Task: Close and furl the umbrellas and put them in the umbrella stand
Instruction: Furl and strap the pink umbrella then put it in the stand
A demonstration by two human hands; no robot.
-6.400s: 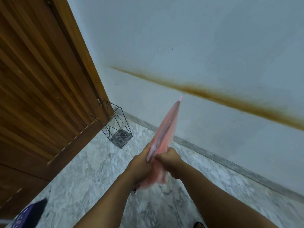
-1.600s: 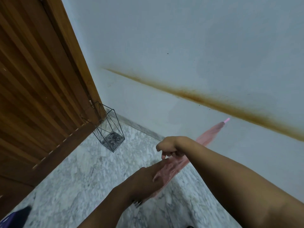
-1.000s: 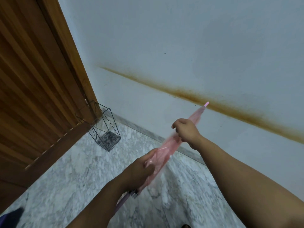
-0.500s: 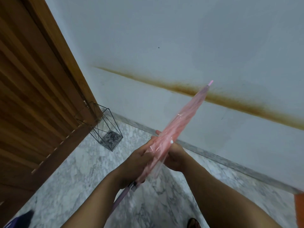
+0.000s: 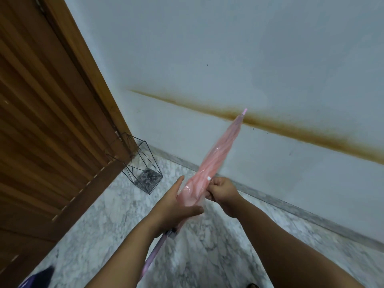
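My left hand (image 5: 176, 206) cups the pink umbrella (image 5: 216, 159) w/ thumb wrapped under the furled canopy, tip angled up twd the wall. Right hand (image 5: 221, 191) pinches the canopy's edge by the white snap. Wire umbrella stand (image 5: 143, 165) sits on the floor by the door corner, well apart.

The translucent pink plastic umbrella (image 5: 216, 163) bears a white snap dot; the geometric black wire umbrella stand (image 5: 141, 163) has a speckled grey base; grey-veined white marble floor (image 5: 207, 246); warm brown slatted wooden door (image 5: 52, 121); pale blue-grey wall (image 5: 228, 48) streaked rusty brown
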